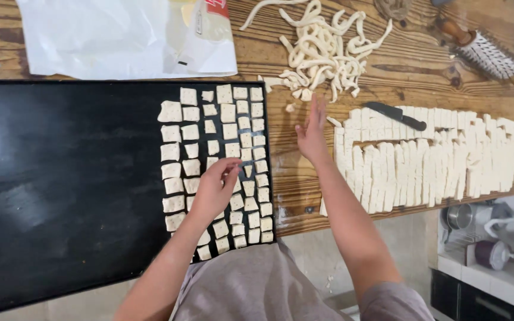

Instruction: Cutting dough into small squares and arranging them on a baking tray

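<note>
**Dough squares filling the tray**

Big black tray (60, 178) sits left, cut dough sheet (429, 160) right. Left hand (216, 187) pinches a dough square (237, 170) over the rows; right hand (312, 134) is flat, empty, nearer the sheet.

1. Two bare forearms run up from the frame's 6 o'clock edge; the left hand (214, 189) and right hand (312, 134) wear no gloves, rings or watch.
2. A grey-brown short sleeve (395, 302) covers the right upper arm at 5 o'clock.
3. Matching grey-brown cloth (251, 285), softly creased, covers the torso at 6 o'clock.
</note>
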